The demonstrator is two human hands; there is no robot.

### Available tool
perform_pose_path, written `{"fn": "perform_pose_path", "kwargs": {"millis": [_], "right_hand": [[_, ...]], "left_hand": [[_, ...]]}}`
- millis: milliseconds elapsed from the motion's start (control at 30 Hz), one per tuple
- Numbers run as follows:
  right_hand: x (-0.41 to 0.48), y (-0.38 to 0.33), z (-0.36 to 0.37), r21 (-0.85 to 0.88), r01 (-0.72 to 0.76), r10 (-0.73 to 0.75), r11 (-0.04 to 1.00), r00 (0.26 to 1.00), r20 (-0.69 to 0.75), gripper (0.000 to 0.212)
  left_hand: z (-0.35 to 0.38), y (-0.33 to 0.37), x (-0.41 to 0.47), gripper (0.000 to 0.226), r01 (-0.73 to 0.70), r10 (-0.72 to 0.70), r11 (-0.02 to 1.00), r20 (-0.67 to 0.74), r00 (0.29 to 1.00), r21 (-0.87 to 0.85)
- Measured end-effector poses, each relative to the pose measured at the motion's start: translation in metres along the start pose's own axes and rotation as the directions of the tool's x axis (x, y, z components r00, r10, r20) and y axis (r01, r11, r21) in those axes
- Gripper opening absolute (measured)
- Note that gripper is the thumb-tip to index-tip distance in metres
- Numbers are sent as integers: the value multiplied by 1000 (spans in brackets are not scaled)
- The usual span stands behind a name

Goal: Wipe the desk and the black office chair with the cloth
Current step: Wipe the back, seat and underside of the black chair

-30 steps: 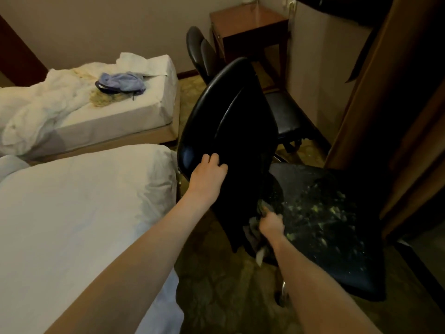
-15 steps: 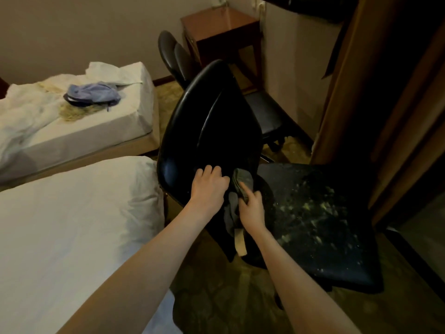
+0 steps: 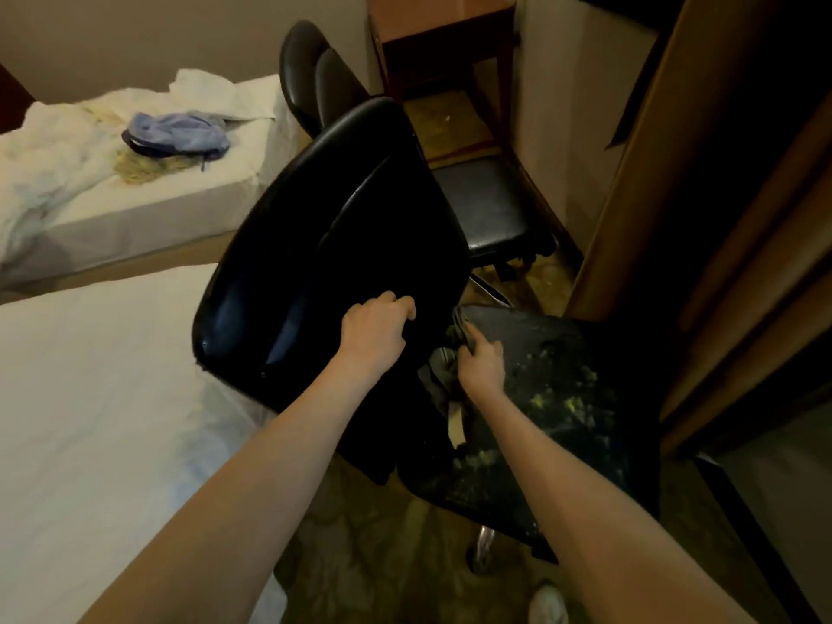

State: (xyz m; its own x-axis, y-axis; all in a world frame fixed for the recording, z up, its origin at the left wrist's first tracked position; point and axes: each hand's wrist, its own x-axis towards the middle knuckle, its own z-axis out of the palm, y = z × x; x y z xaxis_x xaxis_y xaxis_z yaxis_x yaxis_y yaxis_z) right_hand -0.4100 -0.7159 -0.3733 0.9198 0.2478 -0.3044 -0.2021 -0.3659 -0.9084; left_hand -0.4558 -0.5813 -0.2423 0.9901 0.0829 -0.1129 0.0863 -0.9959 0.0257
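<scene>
So, the black office chair (image 3: 324,236) is being steadied by the left hand (image 3: 373,335), with its fingers being curled over the right edge of the glossy backrest, low down near the seat. A dark grey cloth (image 3: 439,378) is being gripped in the right hand (image 3: 484,369), fingers wrapped round it. It's being pushed at the rear edge of the seat, just beside the backrest, though actual contact is being hidden by the hand. A pale strip of the cloth is being left dangling under the wrist. Both hands are being held near each other, not touching. Yellowish flecks are being shown all over the seat pad. The wooden desk (image 3: 445,24) is being seen at the top of the view, well apart from both hands, with a second dark chair (image 3: 488,204) being parked in front of it. Two white beds (image 3: 90,421) are being caught on the left, and a blue garment (image 3: 175,132) is being left lying on the far one. A brown curtain (image 3: 720,218) is being hung along the right, over patterned carpet (image 3: 369,556).
</scene>
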Motion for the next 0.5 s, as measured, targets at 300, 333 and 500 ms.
{"fn": "perform_pose_path", "kwargs": {"millis": [300,333,500], "right_hand": [[41,-31,70,146,343,-351,928,936,37,55],[46,-20,79,146,350,-356,925,934,20,56],[75,20,80,147,86,-85,985,996,-8,53]], "left_hand": [[25,-9,43,29,122,-106,963,-75,991,240],[28,-12,47,30,125,-111,960,-71,991,250],[34,-24,56,32,83,-76,936,-32,997,341]]}}
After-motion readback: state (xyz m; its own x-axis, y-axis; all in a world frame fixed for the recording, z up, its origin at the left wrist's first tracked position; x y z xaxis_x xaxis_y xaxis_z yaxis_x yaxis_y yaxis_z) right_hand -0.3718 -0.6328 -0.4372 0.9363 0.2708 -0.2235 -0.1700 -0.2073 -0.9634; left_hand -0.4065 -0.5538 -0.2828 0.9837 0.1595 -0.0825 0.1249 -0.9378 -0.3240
